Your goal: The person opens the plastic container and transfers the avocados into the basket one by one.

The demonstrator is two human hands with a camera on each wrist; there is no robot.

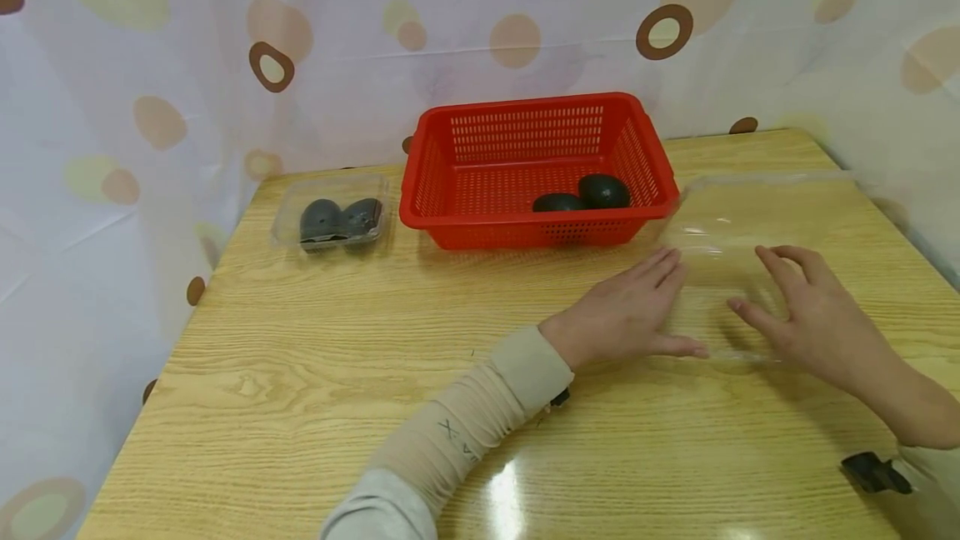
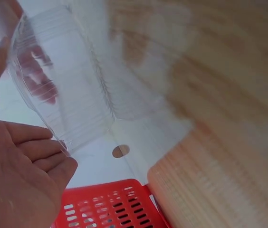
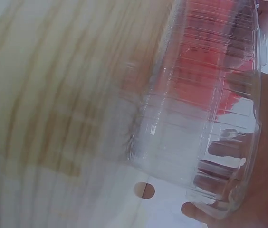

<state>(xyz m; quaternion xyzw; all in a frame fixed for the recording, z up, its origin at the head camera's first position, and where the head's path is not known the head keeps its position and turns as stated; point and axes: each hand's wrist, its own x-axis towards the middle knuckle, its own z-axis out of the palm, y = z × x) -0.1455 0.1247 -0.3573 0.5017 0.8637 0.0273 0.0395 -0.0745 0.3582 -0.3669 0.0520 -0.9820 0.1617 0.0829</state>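
A clear plastic clamshell box (image 1: 708, 294) stands on the table at the right, its lid (image 1: 772, 202) spread toward the back. My left hand (image 1: 626, 307) is at its left side, fingers fairly straight and thumb stretched along the near side. In the left wrist view, the fingertips (image 2: 60, 161) are right at the box's rim. My right hand (image 1: 821, 319) is at the right side, fingers spread and slightly bent. Through the clear wall (image 3: 177, 137), the right wrist view shows several of its fingers. Inside the box I see no contents.
A red plastic basket (image 1: 491, 232) stands at the back middle with two dark green avocados (image 1: 603, 190) in its right part. Left of it is a closed clear box (image 1: 288, 219) holding two avocados (image 1: 321, 219). A patterned curtain (image 1: 465, 15) hangs behind the wooden table (image 1: 300, 390).
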